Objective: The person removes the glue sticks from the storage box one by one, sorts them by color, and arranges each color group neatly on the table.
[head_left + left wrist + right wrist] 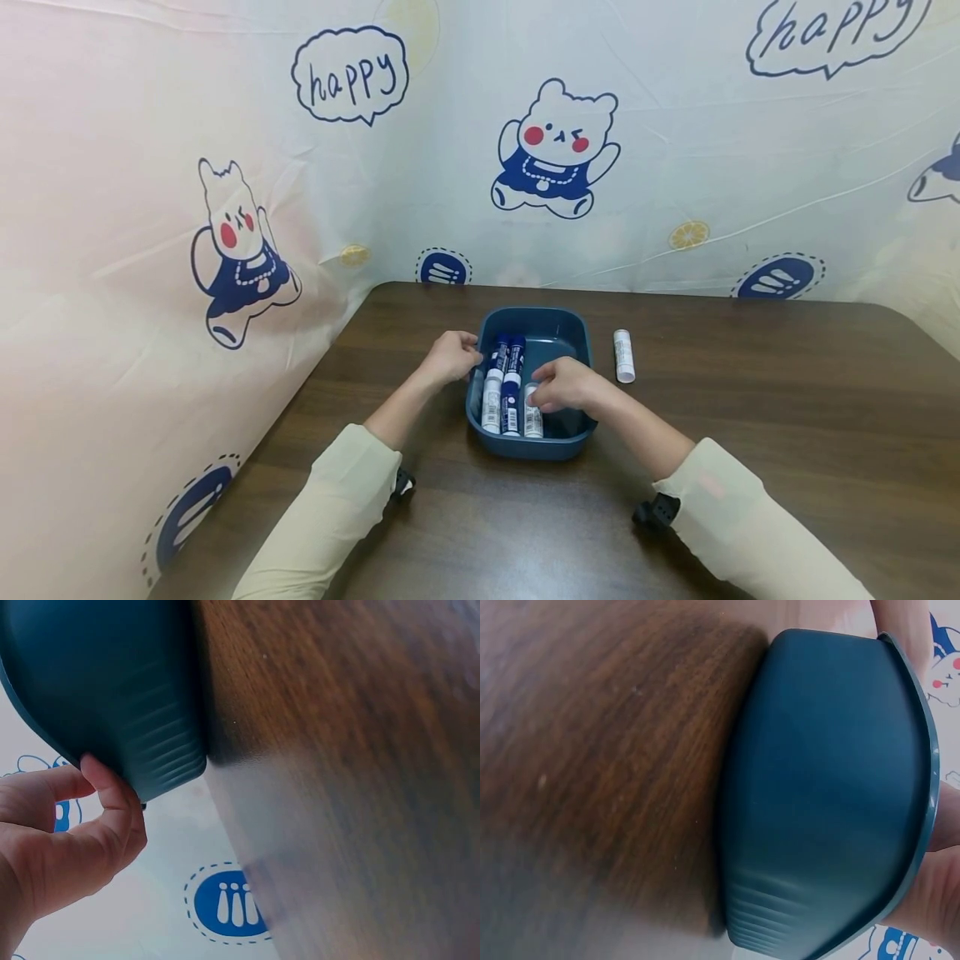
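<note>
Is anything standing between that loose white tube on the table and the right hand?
Yes, the right wall of the blue bin. The right hand reaches into the bin over that wall, while the loose white tube lies on the table just outside it. Nothing else visible stands between them.

Six tubes were counted in total. Five were logged inside one bin (pixel 528 448): two blue tubes (pixel 515 354) at the far side, then three near, ordered left to right as one white tube (pixel 491 406), one blue, one white. One loose white stick (pixel 623 356) was tallied on one table (pixel 750 417), right of the bin. Colour split was recorded as three mainly blue, three white. Two hands were counted, one left hand (pixel 452 357), one right hand (pixel 570 385). On the backdrop (pixel 675 150), two "happy" bubbles, three cartoon figures (pixel 557 154) and three blue ovals (pixel 778 278) were marked, one figure cut off far right.
</note>
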{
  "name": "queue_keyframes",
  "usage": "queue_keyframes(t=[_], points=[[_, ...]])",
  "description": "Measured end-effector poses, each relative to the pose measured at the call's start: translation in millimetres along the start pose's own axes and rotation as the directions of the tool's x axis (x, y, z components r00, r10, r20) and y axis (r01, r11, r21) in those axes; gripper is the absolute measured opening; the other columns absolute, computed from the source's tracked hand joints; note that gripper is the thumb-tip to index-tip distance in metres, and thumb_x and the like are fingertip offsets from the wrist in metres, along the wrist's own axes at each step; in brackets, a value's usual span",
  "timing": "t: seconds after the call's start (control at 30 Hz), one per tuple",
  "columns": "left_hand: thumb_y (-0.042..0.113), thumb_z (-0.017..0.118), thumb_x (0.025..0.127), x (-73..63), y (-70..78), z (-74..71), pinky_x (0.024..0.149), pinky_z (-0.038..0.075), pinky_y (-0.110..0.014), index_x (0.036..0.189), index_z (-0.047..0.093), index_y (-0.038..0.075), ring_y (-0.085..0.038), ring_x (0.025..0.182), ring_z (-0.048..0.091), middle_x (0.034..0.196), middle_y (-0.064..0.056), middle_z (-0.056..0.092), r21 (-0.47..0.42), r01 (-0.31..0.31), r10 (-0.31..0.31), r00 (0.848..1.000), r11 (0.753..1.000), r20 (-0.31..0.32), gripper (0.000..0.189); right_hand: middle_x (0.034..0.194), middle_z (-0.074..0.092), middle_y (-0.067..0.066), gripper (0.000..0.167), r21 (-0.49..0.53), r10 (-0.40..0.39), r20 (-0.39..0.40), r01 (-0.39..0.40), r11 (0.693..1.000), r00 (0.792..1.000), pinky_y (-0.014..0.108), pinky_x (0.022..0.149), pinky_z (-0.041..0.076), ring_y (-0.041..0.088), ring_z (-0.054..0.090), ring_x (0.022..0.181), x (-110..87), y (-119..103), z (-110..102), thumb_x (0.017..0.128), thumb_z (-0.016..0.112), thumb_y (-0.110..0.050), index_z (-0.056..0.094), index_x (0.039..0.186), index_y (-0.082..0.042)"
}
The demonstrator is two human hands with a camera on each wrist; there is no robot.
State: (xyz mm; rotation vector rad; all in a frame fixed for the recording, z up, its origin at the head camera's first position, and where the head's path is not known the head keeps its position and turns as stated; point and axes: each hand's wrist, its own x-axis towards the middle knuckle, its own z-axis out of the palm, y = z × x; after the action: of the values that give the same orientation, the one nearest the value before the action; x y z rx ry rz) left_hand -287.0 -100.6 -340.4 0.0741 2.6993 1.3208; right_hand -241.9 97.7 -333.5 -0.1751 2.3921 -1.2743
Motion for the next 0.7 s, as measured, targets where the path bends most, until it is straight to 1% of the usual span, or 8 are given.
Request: queue_keyframes(t=[0.17,0.4,0.53,0.7], points=[[0.004,0.053,0.091,-0.1,-0.1,0.3,0.067,0.051,-0.035,0.129,0.047,-0.006,-0.016,0.061,0.051,0.078,-0.008,0.052,-0.002,-0.002,0.002,1.0,1.0,-0.001,0.04,0.106,0.06,0.017,0.045,-0.01,0.017,-0.016,-0.017,1.0,1.0,0.039,0.085,0.048,0.022,0.064,0.084,1.2,-0.8,2.7,0.081,0.069,-0.008,0.053,0.121,0.006],[0.005,0.053,0.091,-0.1,-0.3,-0.1,0.069,0.051,-0.036,0.13,0.047,-0.005,-0.018,0.066,0.052,0.079,-0.008,0.052,-0.002,0.009,-0.009,1.0,1.0,0.004,0.041,0.104,0.059,0.015,0.04,-0.025,0.014,-0.039,-0.015,1.0,0.999,0.034,0.079,0.051,0.02,0.064,0.081,4.4,1.3,5.5,0.079,0.071,-0.008,0.057,0.114,0.007],[0.005,0.053,0.091,-0.3,-0.3,-0.1,0.07,0.05,-0.036,0.13,0.046,-0.005,-0.019,0.066,0.052,0.079,-0.008,0.051,-0.007,0.015,-0.015,1.0,1.0,0.008,0.041,0.101,0.06,0.014,0.039,-0.036,0.024,-0.046,-0.025,0.999,0.999,0.033,0.077,0.051,0.02,0.064,0.08,5.9,1.0,7.4,0.079,0.071,-0.008,0.057,0.112,0.007],[0.006,0.053,0.091,0.0,-0.4,0.2,0.07,0.05,-0.037,0.13,0.046,-0.005,-0.019,0.067,0.052,0.079,-0.008,0.051,-0.007,0.015,-0.015,1.0,1.0,0.009,0.041,0.1,0.06,0.013,0.04,-0.063,0.045,-0.065,-0.049,0.997,0.997,0.033,0.077,0.051,0.018,0.064,0.078,6.3,0.4,8.7,0.079,0.072,-0.01,0.058,0.113,0.006]])
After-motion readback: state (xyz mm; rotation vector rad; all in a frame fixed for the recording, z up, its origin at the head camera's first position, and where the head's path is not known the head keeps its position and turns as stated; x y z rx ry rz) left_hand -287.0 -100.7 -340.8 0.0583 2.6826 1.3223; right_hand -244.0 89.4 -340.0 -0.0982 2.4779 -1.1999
